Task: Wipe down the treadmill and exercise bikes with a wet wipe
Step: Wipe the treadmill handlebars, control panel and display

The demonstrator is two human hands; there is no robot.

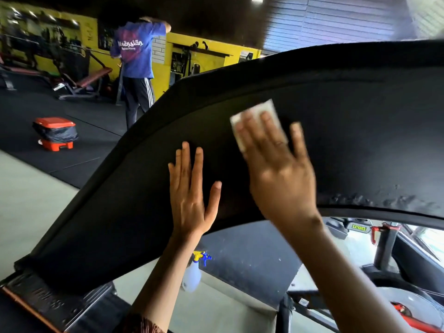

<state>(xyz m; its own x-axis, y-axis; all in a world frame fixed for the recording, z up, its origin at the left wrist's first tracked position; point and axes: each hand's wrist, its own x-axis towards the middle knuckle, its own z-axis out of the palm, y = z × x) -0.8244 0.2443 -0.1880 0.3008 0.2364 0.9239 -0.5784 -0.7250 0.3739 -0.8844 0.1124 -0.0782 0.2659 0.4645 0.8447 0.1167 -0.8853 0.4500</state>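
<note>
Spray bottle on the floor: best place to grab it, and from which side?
Take the spray bottle by its narrow neck, just under the yellow-and-blue trigger head, coming from above. It stands upright on the floor, head on top; the body widens below the neck, so a grip there likely holds.

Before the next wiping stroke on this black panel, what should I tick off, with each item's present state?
1. White wet wipe pressed under the right hand: ok.
2. Wipe flat on the black matte curved panel: ok.
3. Left hand flat on the panel, bracing: ok.
4. Wipe wet enough: cannot tell.
5. Panel's lower right edge clean: not ok, rough specks show.
</note>
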